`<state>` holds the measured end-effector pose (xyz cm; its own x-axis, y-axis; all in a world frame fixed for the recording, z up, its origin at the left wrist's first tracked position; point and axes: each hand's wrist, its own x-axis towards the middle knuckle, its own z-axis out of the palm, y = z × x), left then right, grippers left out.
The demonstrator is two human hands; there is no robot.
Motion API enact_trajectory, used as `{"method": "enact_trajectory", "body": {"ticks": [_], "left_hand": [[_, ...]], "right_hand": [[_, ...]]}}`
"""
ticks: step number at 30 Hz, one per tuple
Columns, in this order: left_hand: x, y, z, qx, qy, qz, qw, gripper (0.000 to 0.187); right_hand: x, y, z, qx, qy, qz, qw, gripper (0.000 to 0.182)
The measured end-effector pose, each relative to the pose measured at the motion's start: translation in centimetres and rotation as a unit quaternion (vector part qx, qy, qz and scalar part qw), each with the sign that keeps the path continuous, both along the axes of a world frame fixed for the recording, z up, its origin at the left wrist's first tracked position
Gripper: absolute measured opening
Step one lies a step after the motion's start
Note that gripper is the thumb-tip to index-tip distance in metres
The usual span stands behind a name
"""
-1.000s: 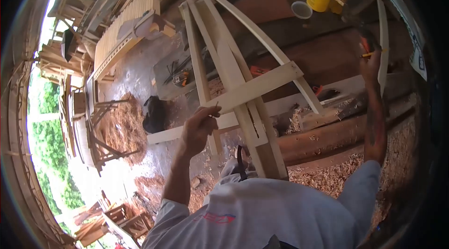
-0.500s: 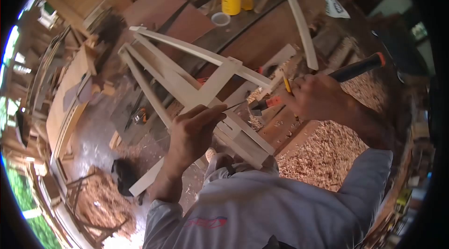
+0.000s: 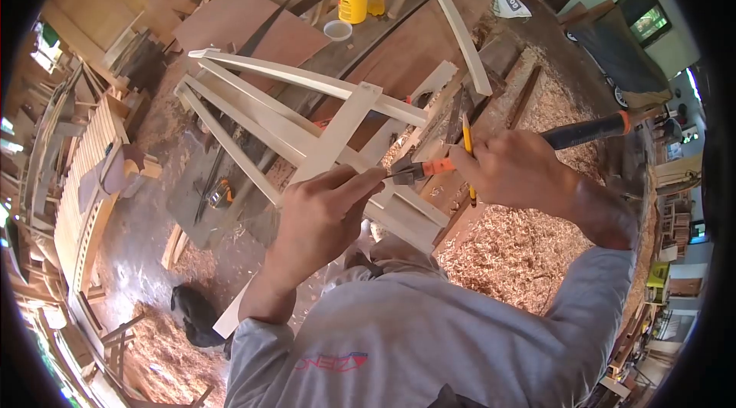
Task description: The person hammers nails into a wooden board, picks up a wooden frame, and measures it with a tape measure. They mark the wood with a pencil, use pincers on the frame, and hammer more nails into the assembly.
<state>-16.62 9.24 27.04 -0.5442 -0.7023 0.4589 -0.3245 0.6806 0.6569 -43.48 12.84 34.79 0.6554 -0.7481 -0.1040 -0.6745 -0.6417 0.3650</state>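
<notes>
My right hand [image 3: 515, 169] is closed around a hammer [image 3: 586, 131] with a black grip and orange neck. A yellow pencil [image 3: 467, 134] is held upright between the same hand's fingers. The steel hammer head [image 3: 406, 172] is right at the fingertips of my left hand [image 3: 326, 209]. That left hand pinches a thin, dark, nail-like piece, mostly hidden by the fingers and head. Beneath both hands lies a pale wooden frame [image 3: 337, 136] of long tapering rails joined by a crosspiece.
A yellow tub [image 3: 353, 3], a clear lid [image 3: 337, 30] and a curved wooden strip [image 3: 458, 32] lie toward the back. A tape measure [image 3: 221, 193] is left of the frame. Wood shavings [image 3: 521, 251] cover the floor at right, and a black bag-like item [image 3: 193, 314] lies lower left.
The hammer head has come left to my left fingertips, closing the gap over the thin piece. The pencil stands more upright in my right hand. The camera view has shifted.
</notes>
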Motion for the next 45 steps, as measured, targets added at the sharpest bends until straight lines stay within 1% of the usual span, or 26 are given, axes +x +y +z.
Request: {"method": "enact_trajectory", "body": {"ticks": [1, 3, 6, 9, 13, 15, 16, 25, 27, 31, 33, 34, 36, 37, 39, 43, 45], "left_hand": [[0.1, 0.2, 0.3, -0.001, 0.0, 0.003, 1.0, 0.028], [0.2, 0.5, 1.0, -0.016, -0.039, -0.003, 0.999, 0.028], [-0.1, 0.6, 1.6, -0.046, -0.068, 0.01, 0.997, 0.027], [-0.4, 0.8, 1.5, -0.044, -0.073, 0.017, 0.996, 0.026], [-1.0, 0.9, 1.8, -0.062, -0.09, 0.027, 0.994, 0.026], [-1.4, 0.7, 1.3, -0.092, -0.079, 0.025, 0.992, 0.035], [-1.5, 0.7, 1.3, -0.092, -0.079, 0.023, 0.992, 0.035], [-2.5, 1.0, 1.1, -0.079, -0.105, 0.019, 0.991, 0.032], [-2.7, 1.0, 1.1, -0.066, -0.097, 0.026, 0.993, 0.023], [-3.0, 1.3, 0.6, -0.074, -0.107, 0.032, 0.991, 0.023], [-3.0, 1.8, -0.1, -0.079, -0.122, 0.048, 0.988, 0.026], [-3.1, 2.2, -0.4, -0.079, -0.126, 0.047, 0.988, 0.026], [-3.2, 2.9, -1.2, -0.066, -0.148, 0.07, 0.984, 0.032], [-3.1, 3.1, -1.7, -0.065, -0.155, 0.059, 0.984, 0.032], [-3.2, 3.6, -2.8, -0.069, -0.18, 0.046, 0.98, 0.042], [-3.4, 3.2, -5.1, -0.061, -0.193, 0.03, 0.979, 0.047], [-3.6, 2.9, -6.1, -0.052, -0.17, 0.024, 0.984, 0.049]], "right_hand": [[0.3, 0.2, 0.0, -0.001, 0.0, 0.003, 1.0, 0.012], [0.7, 0.5, 0.0, 0.022, -0.016, -0.019, 0.999, 0.013], [0.7, 1.1, -0.1, 0.017, -0.011, -0.022, 1.0, 0.015], [1.0, 1.8, 0.3, 0.015, -0.037, -0.045, 0.998, 0.015], [0.8, 2.5, 0.0, -0.004, -0.027, -0.052, 0.998, 0.015], [0.7, 2.8, -0.3, -0.022, -0.046, -0.051, 0.997, 0.015], [0.5, 2.9, -0.4, -0.023, -0.045, -0.053, 0.997, 0.015], [-0.1, 3.6, -1.0, -0.015, -0.031, -0.061, 0.998, 0.015], [-0.1, 3.6, -1.1, -0.015, -0.035, -0.06, 0.997, 0.014], [-0.3, 3.7, -2.1, -0.02, -0.042, -0.054, 0.997, 0.014], [0.1, 4.0, -1.9, 0.018, -0.041, -0.083, 0.996, 0.015], [0.0, 4.0, -2.4, 0.019, -0.044, -0.084, 0.995, 0.015], [-0.4, 4.4, -4.4, 0.028, -0.123, -0.092, 0.988, 0.017], [-0.3, 4.6, -5.3, 0.03, -0.13, -0.102, 0.986, 0.017], [-0.3, 4.9, -6.7, 0.04, -0.177, -0.117, 0.976, 0.019], [0.0, 5.0, -8.4, 0.059, -0.164, -0.147, 0.974, 0.021], [0.3, 5.1, -8.8, 0.092, -0.172, -0.212, 0.958, 0.025]]}}
